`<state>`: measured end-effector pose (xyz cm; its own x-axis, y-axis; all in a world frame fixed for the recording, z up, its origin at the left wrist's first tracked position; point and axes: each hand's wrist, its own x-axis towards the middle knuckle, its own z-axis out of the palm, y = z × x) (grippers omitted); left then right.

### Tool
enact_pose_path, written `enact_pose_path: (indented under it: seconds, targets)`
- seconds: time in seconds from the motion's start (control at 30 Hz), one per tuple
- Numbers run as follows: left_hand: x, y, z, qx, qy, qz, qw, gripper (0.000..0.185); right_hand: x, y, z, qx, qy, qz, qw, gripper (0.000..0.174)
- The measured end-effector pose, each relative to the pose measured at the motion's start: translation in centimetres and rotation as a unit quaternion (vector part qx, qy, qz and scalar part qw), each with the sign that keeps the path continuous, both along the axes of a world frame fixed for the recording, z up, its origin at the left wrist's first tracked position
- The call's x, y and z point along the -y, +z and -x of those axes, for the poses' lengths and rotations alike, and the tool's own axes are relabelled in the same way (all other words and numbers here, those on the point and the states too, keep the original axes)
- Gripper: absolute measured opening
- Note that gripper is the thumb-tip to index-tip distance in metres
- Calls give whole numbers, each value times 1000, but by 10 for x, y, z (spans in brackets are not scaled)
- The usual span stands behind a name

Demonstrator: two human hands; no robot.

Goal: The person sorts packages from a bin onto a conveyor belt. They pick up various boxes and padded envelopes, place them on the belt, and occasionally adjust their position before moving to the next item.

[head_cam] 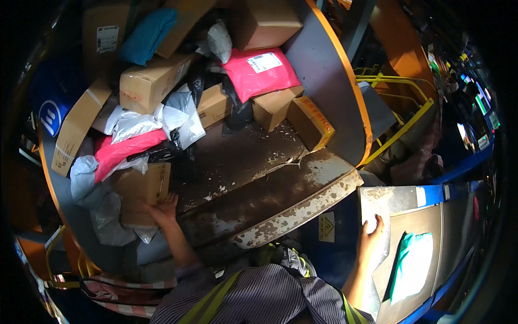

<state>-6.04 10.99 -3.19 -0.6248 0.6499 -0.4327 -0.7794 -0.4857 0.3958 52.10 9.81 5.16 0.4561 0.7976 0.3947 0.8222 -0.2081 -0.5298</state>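
My left hand point(163, 208) rests against the lower right side of a cardboard box point(137, 194) at the near left of a chute full of parcels; whether its fingers grip the box I cannot tell. My right hand point(372, 233) is at the metal edge of a conveyor, thumb and fingers apart, holding nothing visible. A green and white plastic parcel point(412, 267) lies on the conveyor belt point(421, 222) right of that hand. Pink mailer bags point(129, 148), white plastic parcels point(135, 123) and a long carton point(83, 125) lie heaped beyond my left hand.
Farther back are a pink parcel point(263, 71), a blue-green parcel point(149, 36) and several cartons point(267, 24). A rusty metal lip point(299, 208) edges the chute, whose side wall has an orange rim point(348, 60). Yellow rails point(398, 133) stand at the right.
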Motion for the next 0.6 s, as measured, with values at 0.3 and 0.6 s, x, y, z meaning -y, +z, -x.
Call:
enact_pose_path:
  seconds: [0.3, 0.6]
  targets:
    - [-18, 3, 5, -57, 108, -41, 992, 67, -7, -18, 42, -134, 92, 16, 987, 34]
    - [95, 99, -132, -125, 19, 140, 982, 67, 1, -32, 45, -187, 187, 40, 964, 34]
